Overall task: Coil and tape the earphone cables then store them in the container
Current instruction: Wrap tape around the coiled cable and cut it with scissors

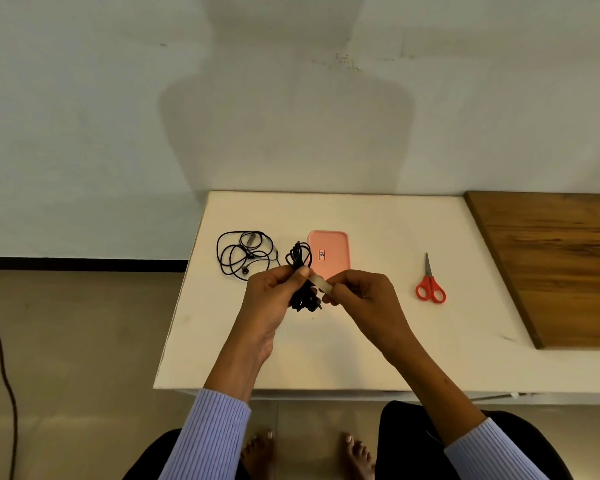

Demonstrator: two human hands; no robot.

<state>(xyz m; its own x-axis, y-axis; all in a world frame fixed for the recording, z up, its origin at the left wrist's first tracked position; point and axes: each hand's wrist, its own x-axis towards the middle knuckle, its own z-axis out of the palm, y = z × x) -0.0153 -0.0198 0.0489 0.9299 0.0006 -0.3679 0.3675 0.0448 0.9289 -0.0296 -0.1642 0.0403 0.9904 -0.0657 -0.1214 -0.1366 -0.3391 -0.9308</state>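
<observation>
- One earphone cable is already gathered into a tight black bundle (300, 275), held up over the near middle of the white table (378, 341); the coiling of this one looks done, and the taping appears to be in hand now.
- A second earphone cable (245, 254) lies in loose loops on the far left of the table, well apart from the hands; it has neither been coiled tightly nor taped, so that whole round is still to do.
- The pink container (329, 252) lies just beyond the hands, near the table's middle, with its pink top and a small label showing; nothing has gone into it yet as far as can be seen, and I cannot tell whether it is shut.
- The left hand (274, 296) has its fingers curled round the middle of the bundle, thumb pressed on top; it grips the cable firmly.
- The right hand (361, 292) pinches a short pale strip of tape (321, 284) between thumb and fingertips; the strip's other end reaches the bundle under the left thumb, though how far it has stuck on is hard to make out.
- Red-handled scissors (430, 285) lie closed on the table to the right, apart from both hands.
</observation>
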